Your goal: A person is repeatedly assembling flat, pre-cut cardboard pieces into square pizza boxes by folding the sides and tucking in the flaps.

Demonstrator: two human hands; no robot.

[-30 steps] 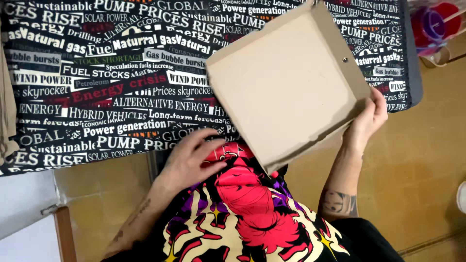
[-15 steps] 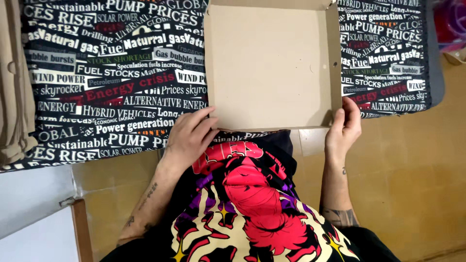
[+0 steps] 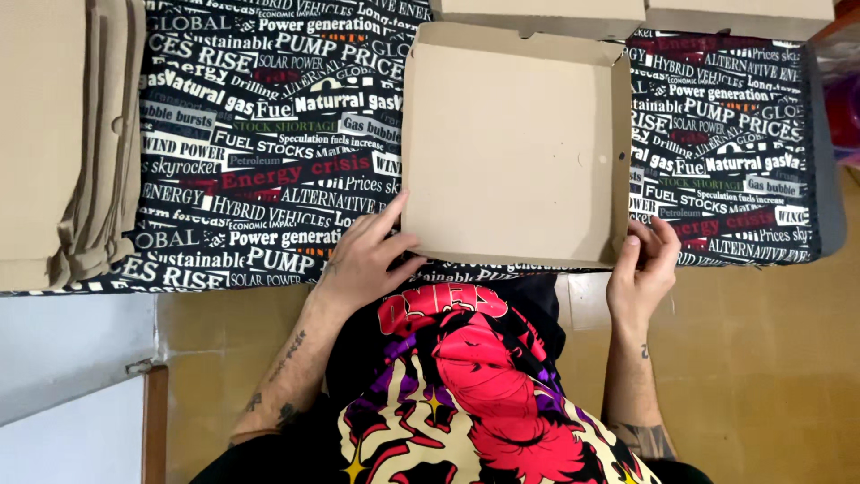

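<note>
A brown cardboard box tray [image 3: 515, 143] with low raised walls lies flat on a table covered by a black cloth [image 3: 260, 161] printed with white and red lettering. My left hand [image 3: 365, 255] grips its near left corner, thumb along the left wall. At the near right corner my right hand [image 3: 643, 269] holds the box, fingers up against the right wall. The inside of the box is bare.
A stack of flat cardboard sheets [image 3: 63, 134] sits at the table's left end. More cardboard boxes [image 3: 627, 13] lie along the far edge. Tan floor tiles [image 3: 761, 358] show below the table, with a pale surface [image 3: 63, 421] at lower left.
The box was tilted and turned at an angle; now it lies square and flat on the cloth. Both hands moved to its near corners.
</note>
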